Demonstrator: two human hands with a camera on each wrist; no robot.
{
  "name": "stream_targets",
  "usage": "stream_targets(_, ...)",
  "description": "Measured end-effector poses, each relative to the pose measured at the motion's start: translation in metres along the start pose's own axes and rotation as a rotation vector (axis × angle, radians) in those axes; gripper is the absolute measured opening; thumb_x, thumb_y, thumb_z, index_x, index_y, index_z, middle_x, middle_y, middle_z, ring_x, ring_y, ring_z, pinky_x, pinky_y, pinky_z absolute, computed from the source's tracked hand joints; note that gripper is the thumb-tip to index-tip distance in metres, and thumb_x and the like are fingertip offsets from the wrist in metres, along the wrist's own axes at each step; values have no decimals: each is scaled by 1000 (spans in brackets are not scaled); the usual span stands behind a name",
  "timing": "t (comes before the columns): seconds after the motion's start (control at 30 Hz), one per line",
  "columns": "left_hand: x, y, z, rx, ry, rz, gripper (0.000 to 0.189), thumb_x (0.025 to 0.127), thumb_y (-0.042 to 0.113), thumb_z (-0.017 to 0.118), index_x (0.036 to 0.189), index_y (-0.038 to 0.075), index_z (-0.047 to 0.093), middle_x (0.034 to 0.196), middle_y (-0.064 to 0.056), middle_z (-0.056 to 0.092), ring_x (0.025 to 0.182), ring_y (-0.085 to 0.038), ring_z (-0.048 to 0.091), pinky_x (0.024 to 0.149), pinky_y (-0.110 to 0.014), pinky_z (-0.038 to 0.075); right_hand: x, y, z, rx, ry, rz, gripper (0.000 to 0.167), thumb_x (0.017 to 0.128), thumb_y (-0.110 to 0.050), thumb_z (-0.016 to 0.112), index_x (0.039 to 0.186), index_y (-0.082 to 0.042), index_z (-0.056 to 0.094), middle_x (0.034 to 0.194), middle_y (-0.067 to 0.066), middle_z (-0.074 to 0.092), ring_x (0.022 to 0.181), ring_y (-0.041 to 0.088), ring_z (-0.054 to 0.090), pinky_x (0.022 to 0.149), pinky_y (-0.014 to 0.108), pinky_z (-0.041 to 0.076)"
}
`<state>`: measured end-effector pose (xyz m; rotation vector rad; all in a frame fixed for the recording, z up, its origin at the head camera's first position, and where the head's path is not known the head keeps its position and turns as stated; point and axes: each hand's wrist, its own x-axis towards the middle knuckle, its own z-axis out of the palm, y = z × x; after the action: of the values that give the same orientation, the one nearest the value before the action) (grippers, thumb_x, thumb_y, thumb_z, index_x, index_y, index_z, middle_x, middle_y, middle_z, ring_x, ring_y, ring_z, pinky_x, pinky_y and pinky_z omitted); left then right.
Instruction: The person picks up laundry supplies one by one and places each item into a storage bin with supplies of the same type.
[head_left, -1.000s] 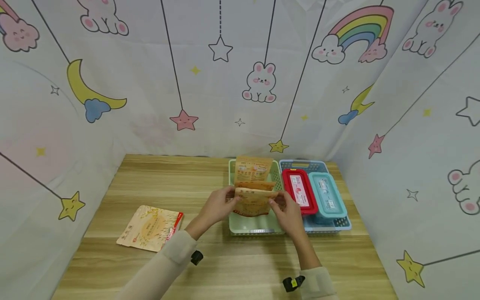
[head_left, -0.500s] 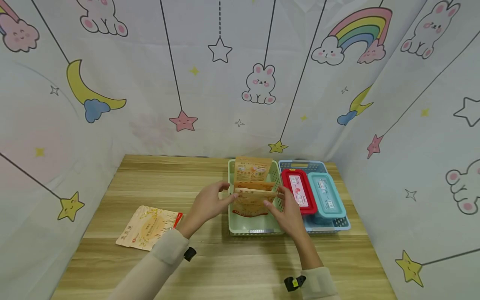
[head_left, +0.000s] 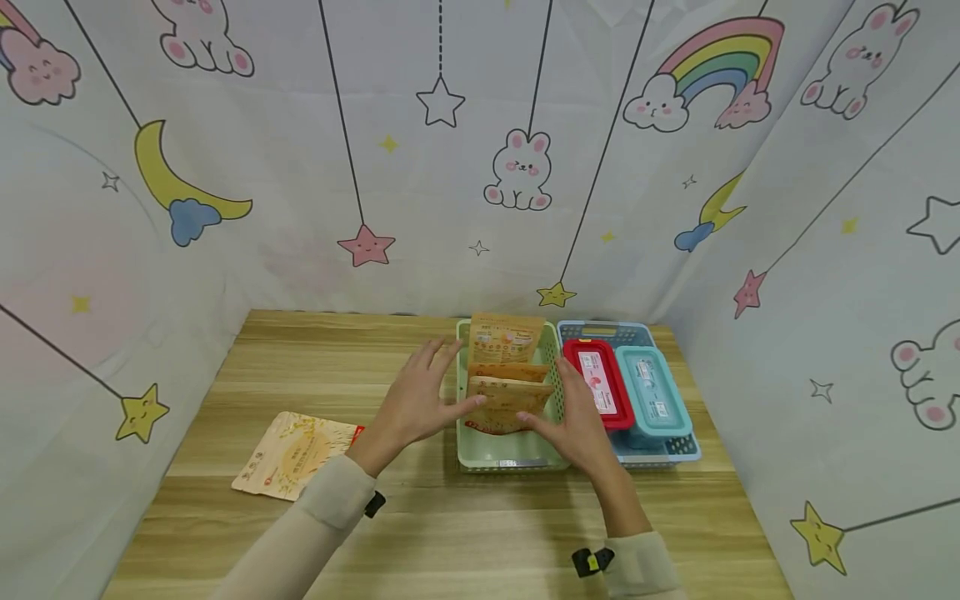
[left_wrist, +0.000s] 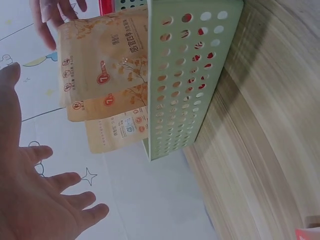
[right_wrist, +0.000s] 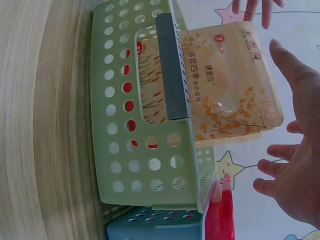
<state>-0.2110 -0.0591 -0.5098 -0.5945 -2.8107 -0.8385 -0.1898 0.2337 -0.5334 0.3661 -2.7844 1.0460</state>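
Note:
Several tan printed pouches stand on edge in a green perforated basket. The front pouch faces me, a middle pouch is right behind it, and a taller-looking rear pouch leans at the back wall. My left hand hovers at the basket's left rim, fingers spread and holding nothing. My right hand is over the right rim, fingers apart, its thumb near the front pouch. Both wrist views show a gap between the left hand, the right hand and the pouches.
Another pouch lies flat on the wooden table at the left, partly behind my left sleeve. Against the green basket's right side, a blue basket holds a red-lidded box and a turquoise-lidded box. Printed cloth hangs behind.
Both hands have let go of the front pouch, which stays standing in the basket. The left hand moved off leftward and its fingers spread; the right hand's fingers straightened near the right rim.

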Motion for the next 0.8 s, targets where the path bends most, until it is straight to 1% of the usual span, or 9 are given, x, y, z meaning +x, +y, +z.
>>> stream_targets(0.13,-2,-3,2,45,-21,19,102,91,80,59,170,25,26,175,-14,19,162,-41,12,124,-67,23,0,-2,-1,-67,-7,-44,122,81,-59,87,170,-8,21,174,18,20,158,45,20,118,73,27)
stream_targets(0.27,-3,-4,3,73,-47,15,104,91,81,58,171,27,20,177,-12,12,163,-37,4,126,-65,16,1,-3,-2,-137,-15,-73,122,81,-62,85,170,-9,21,175,19,18,160,46,15,118,77,21)
stream_targets(0.37,-4,-7,3,112,-58,-1,106,90,85,54,172,27,18,177,-13,12,163,-38,1,126,-65,16,1,-4,-1,-162,-17,-71,120,81,-64,83,170,-11,22,176,17,17,160,45,12,119,78,17)
stream_targets(0.5,-6,-12,4,150,-62,-45,109,89,90,48,172,27,16,177,-14,11,163,-38,-1,126,-65,16,3,-7,1,-187,-22,-68,118,83,-68,78,171,-16,20,177,13,14,161,44,9,119,78,14)
stream_targets(0.63,-8,-16,4,138,-60,-84,109,88,92,46,172,28,16,177,-12,8,163,-37,-2,127,-65,13,7,-9,3,-196,-11,-84,115,85,-71,72,171,-17,20,177,10,12,162,42,7,120,78,11)
stream_targets(0.73,-9,-18,5,133,-61,-103,109,89,92,45,172,27,17,177,-12,8,163,-36,-3,127,-64,12,10,-14,4,-187,-1,-96,114,85,-71,72,171,-16,22,177,13,13,162,41,5,121,77,9)
stream_targets(0.8,-9,-19,5,122,-58,-118,109,89,90,46,172,25,19,177,-14,9,163,-37,-1,127,-64,13,12,-18,5,-184,3,-105,115,84,-72,73,171,-17,22,176,14,15,163,41,4,121,77,9)
